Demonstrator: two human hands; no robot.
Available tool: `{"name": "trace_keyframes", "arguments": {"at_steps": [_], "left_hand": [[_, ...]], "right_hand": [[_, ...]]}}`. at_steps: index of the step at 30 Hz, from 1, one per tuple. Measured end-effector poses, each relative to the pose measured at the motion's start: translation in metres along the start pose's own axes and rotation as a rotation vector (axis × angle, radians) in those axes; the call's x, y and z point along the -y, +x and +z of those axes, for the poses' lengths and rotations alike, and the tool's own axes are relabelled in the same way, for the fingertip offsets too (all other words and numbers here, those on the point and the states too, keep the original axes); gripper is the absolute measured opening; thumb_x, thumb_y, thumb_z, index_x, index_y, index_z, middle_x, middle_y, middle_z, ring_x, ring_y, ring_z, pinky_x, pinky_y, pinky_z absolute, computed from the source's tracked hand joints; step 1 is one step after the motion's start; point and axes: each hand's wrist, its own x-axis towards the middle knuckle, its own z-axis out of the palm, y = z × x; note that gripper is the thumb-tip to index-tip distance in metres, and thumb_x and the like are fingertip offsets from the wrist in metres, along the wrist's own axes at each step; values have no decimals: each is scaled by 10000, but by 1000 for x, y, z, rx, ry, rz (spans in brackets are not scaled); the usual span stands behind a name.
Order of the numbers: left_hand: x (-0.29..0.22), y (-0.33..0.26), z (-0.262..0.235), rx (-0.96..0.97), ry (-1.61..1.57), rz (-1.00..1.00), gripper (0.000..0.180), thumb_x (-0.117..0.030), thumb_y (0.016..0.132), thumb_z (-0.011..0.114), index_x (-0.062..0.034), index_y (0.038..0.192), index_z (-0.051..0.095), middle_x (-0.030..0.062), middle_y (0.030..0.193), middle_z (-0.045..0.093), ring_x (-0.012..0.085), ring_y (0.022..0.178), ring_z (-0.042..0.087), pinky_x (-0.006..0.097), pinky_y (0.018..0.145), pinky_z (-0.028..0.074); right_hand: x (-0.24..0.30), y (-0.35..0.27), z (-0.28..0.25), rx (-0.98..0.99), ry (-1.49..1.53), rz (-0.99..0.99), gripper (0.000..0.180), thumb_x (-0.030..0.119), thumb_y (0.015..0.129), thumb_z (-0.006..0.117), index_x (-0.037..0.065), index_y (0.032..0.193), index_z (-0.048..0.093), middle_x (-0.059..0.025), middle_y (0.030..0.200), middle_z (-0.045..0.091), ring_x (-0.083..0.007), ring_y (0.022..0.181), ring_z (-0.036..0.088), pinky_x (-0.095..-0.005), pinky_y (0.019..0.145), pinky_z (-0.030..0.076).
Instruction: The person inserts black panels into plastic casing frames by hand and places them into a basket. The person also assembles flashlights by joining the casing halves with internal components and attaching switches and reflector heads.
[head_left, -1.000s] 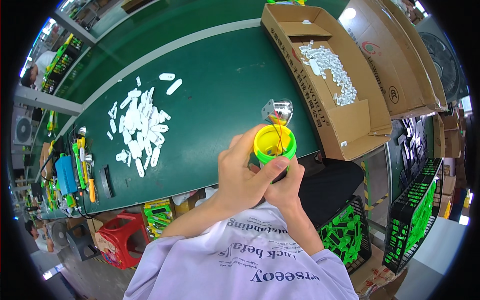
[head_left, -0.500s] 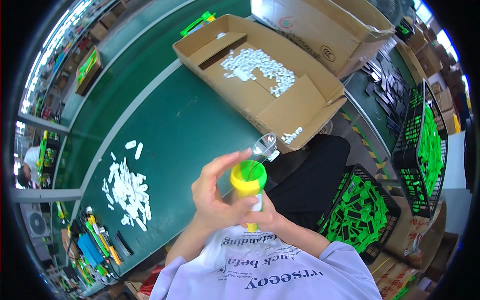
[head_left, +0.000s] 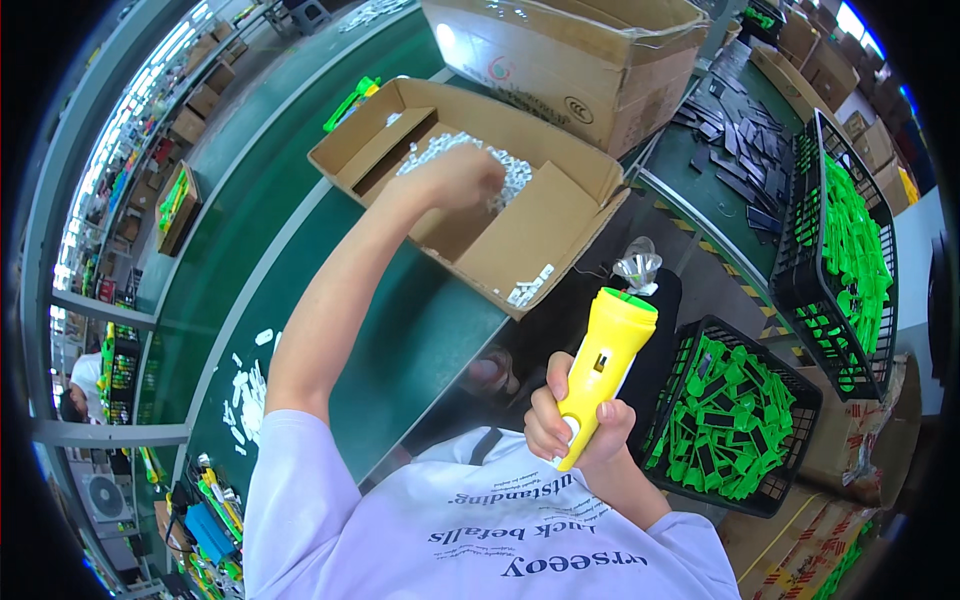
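Observation:
My right hand [head_left: 580,425] is wrapped round a yellow flashlight body [head_left: 612,345], held upright with its wide green-lined mouth upward. A clear reflector [head_left: 638,268] hangs out by the mouth, with thin wires running toward it. My left hand [head_left: 462,178] reaches into a shallow cardboard box [head_left: 525,230], over a heap of small white parts [head_left: 515,180]. Its fingers curl downward, bunched together, and what they hold, if anything, is hidden. A few more white parts [head_left: 530,288] lie in the box's near corner.
Flat white pieces [head_left: 250,395] lie on the green table [head_left: 400,340]. A taller carton [head_left: 570,70] stands behind the box. Black crates of green parts [head_left: 735,420], [head_left: 850,250] stand on the right, near dark flat plates [head_left: 735,140]. Tools [head_left: 210,520] lie at lower left.
My left hand has left the flashlight and gone up and forward into the cardboard box. My right hand has moved right with the flashlight, and the view has shifted.

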Motion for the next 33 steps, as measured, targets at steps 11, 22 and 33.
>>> {"name": "trace_keyframes", "arguments": {"at_steps": [11,22,33], "left_hand": [[-30,-30,-11,-263,-254,-143,59,-9,799,700,17,842,669,104,791,676,212,743,643,318,702,499],[-196,-138,32,-370,-1320,-284,84,33,813,736,16,875,681,62,783,663,84,656,610,222,596,465],[-189,-144,40,-512,-1108,-37,113,61,801,743,30,872,660,90,861,635,122,741,595,252,688,477]], "right_hand": [[17,-1,-17,80,122,44,435,367,839,653,57,1021,408,-90,706,514,-195,567,521,-333,540,455],[1,11,-12,-45,51,53,432,263,770,693,3,1071,526,-155,743,580,-221,634,580,-329,542,512],[-1,12,-4,-95,-159,47,427,267,771,709,-10,1038,525,-146,733,602,-197,593,595,-311,517,520]]}}
